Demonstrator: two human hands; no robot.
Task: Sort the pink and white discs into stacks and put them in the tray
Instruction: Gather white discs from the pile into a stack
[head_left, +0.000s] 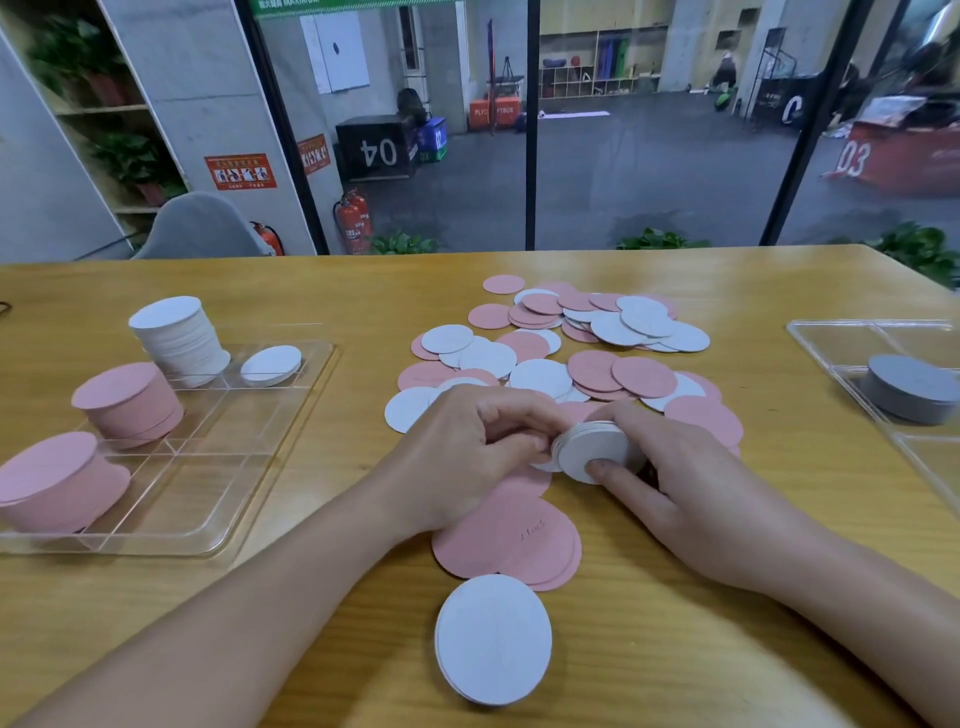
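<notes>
Two bare hands meet at frame centre over a wooden table (727, 545), yellow-brown with visible grain. Left hand (467, 452) and right hand (685, 483) both curl their fingers round a small stack of white discs (595, 449), held tilted on edge between them; right thumb presses its flat face.

Readable writing, upper half of frame, through dark-framed glass: black box (376, 148) marked "04"; red box (898, 161) at upper right marked "03"; orange box (494, 111), lettering partly hidden by a frame post, reads like "PLYO...FTBOX". Orange wall notice (240, 171) too small to read. Faint marks on one pink disc near the left wrist, illegible.

Loose pile of pink and white discs (571, 343) spreads above the hands, thin, flat, round, matte, overlapping. Below the hands: a few pink discs (506, 540) fanned flat, then a low white pile (493, 639) at lower centre.

Clear plastic tray (291, 415) at left, square compartments, rounded corners. Holds a tall white stack (179, 340), leaning slightly, two pink stacks (130, 402) (57, 486) and a short white stack (271, 365) in the compartment beside the tall one.

Second clear tray (831, 338) at right edge, with a grey stack (909, 387).

Red fire extinguishers (354, 221) stand at upper left centre; grey chair back (200, 226) behind the table.
</notes>
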